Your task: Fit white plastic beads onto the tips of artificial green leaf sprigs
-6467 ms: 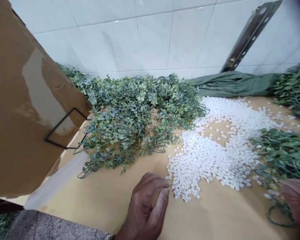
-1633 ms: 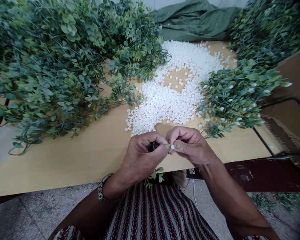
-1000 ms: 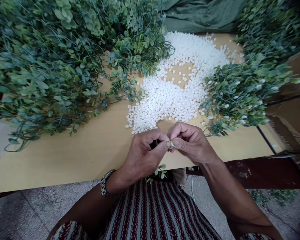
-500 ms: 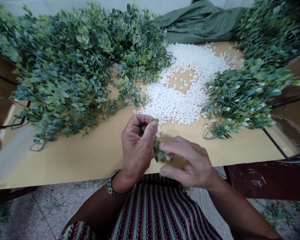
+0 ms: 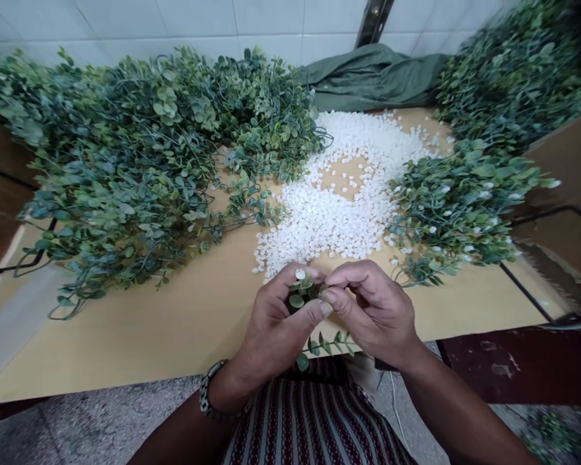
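Observation:
My left hand is closed on an artificial leafy sprig, the thumb pressing from the near side. A small white bead shows at the sprig's upper end by the left fingertips. My right hand pinches the sprig with thumb and forefinger, its fingertips touching those of the left; the exact spot gripped is hidden. Lower leaves hang out below the hands over the table edge. Just beyond the fingers lies a large spread of loose white beads.
A big heap of green artificial sprigs covers the left of the table. On the right lies a bunch with white tips, with more greenery behind. Green cloth lies at the back. Cardboard and black wire frames stand at the sides.
My right hand, apart and blurred before, has come in to meet the left and closed its fingertips. A white bead now shows at the sprig. The view has tilted up slightly.

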A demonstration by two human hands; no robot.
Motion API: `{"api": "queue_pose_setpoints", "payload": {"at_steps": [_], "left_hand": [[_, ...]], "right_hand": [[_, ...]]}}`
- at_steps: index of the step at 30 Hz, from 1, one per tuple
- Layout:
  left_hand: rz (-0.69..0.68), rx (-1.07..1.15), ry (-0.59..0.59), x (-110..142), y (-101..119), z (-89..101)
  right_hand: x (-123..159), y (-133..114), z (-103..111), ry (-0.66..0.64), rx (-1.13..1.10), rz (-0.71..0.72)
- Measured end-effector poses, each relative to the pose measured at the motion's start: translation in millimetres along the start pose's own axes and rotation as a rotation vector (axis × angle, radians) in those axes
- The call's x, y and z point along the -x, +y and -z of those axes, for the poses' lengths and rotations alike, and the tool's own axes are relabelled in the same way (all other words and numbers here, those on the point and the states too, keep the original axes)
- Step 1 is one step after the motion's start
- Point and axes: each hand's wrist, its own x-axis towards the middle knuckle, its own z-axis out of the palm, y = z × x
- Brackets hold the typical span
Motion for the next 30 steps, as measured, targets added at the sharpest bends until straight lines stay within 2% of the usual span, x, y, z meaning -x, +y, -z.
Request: {"api": "queue_pose_setpoints", "payload": {"at_steps": [4, 7, 9, 11, 15, 18, 20, 23, 27, 30], "left_hand": [[-0.142, -0.129, 0.068, 2.6, -2.4, 5.8], [-0.169, -0.173, 0.13, 5.2, -3.9, 11.1], [-0.114, -0.179, 0.175, 5.8, -4.1, 14.0], [-0.011, -0.151, 0.225, 5.4, -4.2, 16.3], [0.187, -0.065, 0.264, 2.6, -5.1, 18.0], [0.234, -0.024, 0.278, 0.3, -5.3, 17.1], [0.247, 0.004, 0.28, -0.5, -4.9, 16.4], [0.257, 0.029, 0.275, -0.6, -4.2, 15.8], [0.265, 0.063, 0.251, 0.5, -3.2, 13.9], [0.236, 0.076, 0.247, 1.0, -2.9, 10.0]], "right_hand": [[3.5, 0.3, 0.3, -0.07, -0.006, 0.013], [0.1, 3.5, 8.1, -0.169, 0.021, 0.04], [-8.0, 10.5, 14.5, -0.233, 0.133, 0.068], [-18.9, 21.5, 18.5, -0.277, 0.342, 0.087], [-36.1, 44.2, 14.1, -0.378, 0.714, 0.19], [-39.2, 51.4, 7.1, -0.402, 0.87, 0.309], [-38.3, 50.7, 5.8, -0.394, 0.883, 0.322], [-35.6, 43.9, 10.2, -0.33, 0.683, 0.223], [-29.5, 29.0, 16.6, -0.224, 0.057, -0.089], [-23.0, 19.7, 14.1, -0.153, -0.267, -0.187]]}}
